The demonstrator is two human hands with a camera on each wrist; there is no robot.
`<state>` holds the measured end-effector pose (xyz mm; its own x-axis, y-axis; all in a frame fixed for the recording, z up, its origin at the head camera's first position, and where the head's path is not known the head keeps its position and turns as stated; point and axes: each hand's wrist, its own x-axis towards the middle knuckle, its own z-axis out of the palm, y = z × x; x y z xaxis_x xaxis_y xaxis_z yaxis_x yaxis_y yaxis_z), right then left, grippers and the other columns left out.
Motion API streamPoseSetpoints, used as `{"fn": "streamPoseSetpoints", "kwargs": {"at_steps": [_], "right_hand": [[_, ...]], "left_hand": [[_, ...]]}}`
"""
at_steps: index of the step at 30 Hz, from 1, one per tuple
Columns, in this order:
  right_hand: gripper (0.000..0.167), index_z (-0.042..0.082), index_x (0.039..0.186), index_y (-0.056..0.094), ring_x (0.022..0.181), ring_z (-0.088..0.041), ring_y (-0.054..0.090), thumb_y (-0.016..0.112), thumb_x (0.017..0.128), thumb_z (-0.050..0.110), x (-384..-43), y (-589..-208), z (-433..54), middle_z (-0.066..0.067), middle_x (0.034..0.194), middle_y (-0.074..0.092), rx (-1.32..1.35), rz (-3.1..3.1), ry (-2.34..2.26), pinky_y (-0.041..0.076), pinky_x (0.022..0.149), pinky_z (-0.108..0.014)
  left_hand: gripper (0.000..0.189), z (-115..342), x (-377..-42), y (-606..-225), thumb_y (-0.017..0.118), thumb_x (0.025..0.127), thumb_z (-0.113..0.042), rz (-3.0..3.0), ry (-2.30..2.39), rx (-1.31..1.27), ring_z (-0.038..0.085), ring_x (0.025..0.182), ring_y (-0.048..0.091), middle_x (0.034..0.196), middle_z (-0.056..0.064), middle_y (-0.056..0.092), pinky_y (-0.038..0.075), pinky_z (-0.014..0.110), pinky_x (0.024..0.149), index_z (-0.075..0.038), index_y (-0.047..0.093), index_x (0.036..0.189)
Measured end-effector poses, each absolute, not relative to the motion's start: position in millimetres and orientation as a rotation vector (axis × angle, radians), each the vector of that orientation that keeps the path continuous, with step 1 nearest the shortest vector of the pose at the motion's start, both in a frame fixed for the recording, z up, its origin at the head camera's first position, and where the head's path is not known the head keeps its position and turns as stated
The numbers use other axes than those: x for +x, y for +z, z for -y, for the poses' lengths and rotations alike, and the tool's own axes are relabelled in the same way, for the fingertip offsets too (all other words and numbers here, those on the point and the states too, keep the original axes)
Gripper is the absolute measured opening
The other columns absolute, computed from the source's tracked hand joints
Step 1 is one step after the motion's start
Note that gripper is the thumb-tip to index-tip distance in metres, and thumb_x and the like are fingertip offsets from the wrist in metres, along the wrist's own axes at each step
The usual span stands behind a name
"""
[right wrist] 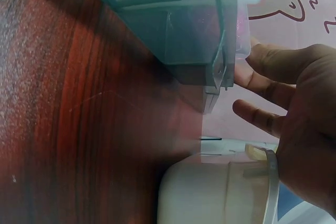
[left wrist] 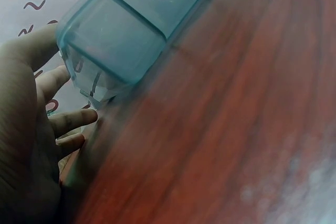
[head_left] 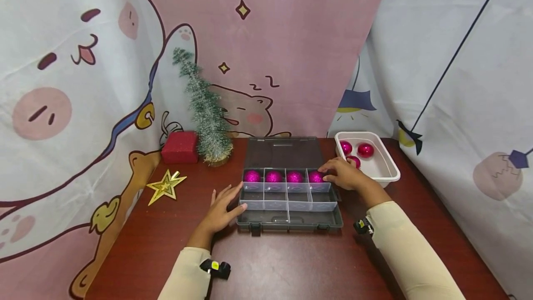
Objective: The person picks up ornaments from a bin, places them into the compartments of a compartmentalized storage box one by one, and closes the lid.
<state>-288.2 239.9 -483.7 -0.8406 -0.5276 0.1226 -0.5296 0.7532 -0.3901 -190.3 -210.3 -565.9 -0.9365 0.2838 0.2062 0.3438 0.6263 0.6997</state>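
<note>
1. Balls [head_left: 273, 177] sit singly in the box's [head_left: 266, 217] back compartments, likely so none rolls.
2. Right hand [head_left: 343, 175] is at the rightmost ball [head_left: 315, 177]; pinching or not, I cannot tell.
3. Left hand [head_left: 220, 211], fingers apart, touches the box's side, probably steadying it.
4. Tub [head_left: 388, 160] nearby keeps more balls [head_left: 365, 150] handy.

A reddish-brown table [head_left: 316, 272] is enclosed at the back, left and right by hanging cloth. The back cloth [head_left: 308, 36] is coloured pink and printed with 3 yellow stars [head_left: 243, 9] and a sleeping bear [head_left: 251, 126], above which 2 Z marks [head_left: 272, 81] are drawn. The left cloth [head_left: 46, 267] is largely filled by a white animal [head_left: 96, 91], pictured in a blue collar [head_left: 118, 128] with a yellow bell [head_left: 145, 115]. The right cloth [head_left: 470, 82], pale and softly creased, is decorated with hanging lamps [head_left: 356, 101]. Wood grain [left wrist: 226, 119] is shown in both wrist views, and light is reflected as a pale sheen near the table's front.
</note>
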Motion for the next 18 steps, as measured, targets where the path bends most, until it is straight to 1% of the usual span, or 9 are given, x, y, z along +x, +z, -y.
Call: {"fn": "streamPoseSetpoints", "kwargs": {"at_steps": [4,8,10,14,18], "right_hand": [[0.022,0.011,0.118,0.083,0.126,-0.043,0.064,0.080,0.096,0.012,-289.7,-483.4,-240.2,-0.013,0.120,0.080,0.885,2.925,0.640,0.036,0.100,-0.067],[0.021,0.008,0.116,0.083,0.120,-0.042,0.069,0.081,0.095,0.011,-290.7,-482.4,-241.9,-0.013,0.117,0.080,0.920,2.884,0.679,0.043,0.097,-0.060],[0.021,0.008,0.116,0.083,0.119,-0.042,0.071,0.081,0.095,0.010,-290.5,-481.2,-243.6,-0.013,0.117,0.081,0.934,2.864,0.701,0.047,0.098,-0.058],[0.023,0.008,0.118,0.083,0.120,-0.040,0.072,0.083,0.095,0.012,-290.6,-478.3,-250.4,-0.011,0.119,0.082,0.871,2.859,0.755,0.051,0.103,-0.061],[0.026,0.003,0.121,0.081,0.125,-0.046,0.069,0.082,0.097,0.013,-291.6,-473.4,-260.8,-0.017,0.123,0.080,0.757,2.865,0.911,0.050,0.111,-0.066]], "left_hand": [[0.075,210.7,-189.3,-564.9,0.071,0.102,-0.042,2.775,-1.210,-0.530,0.049,0.163,0.034,0.169,0.015,0.052,-0.003,0.085,0.126,-0.021,0.044,0.169],[0.075,210.9,-188.3,-565.5,0.071,0.102,-0.041,2.774,-1.203,-0.527,0.049,0.162,0.035,0.168,0.015,0.053,-0.002,0.085,0.125,-0.020,0.044,0.169],[0.075,211.1,-188.0,-565.3,0.072,0.102,-0.041,2.774,-1.204,-0.527,0.049,0.162,0.035,0.168,0.015,0.053,-0.002,0.085,0.125,-0.020,0.044,0.169],[0.075,211.1,-188.1,-564.3,0.071,0.102,-0.041,2.775,-1.214,-0.533,0.050,0.162,0.035,0.169,0.015,0.052,-0.003,0.085,0.125,-0.020,0.044,0.169],[0.076,211.2,-189.2,-564.1,0.071,0.103,-0.042,2.791,-1.205,-0.531,0.049,0.163,0.033,0.170,0.014,0.051,-0.003,0.084,0.126,-0.022,0.043,0.170]]}}
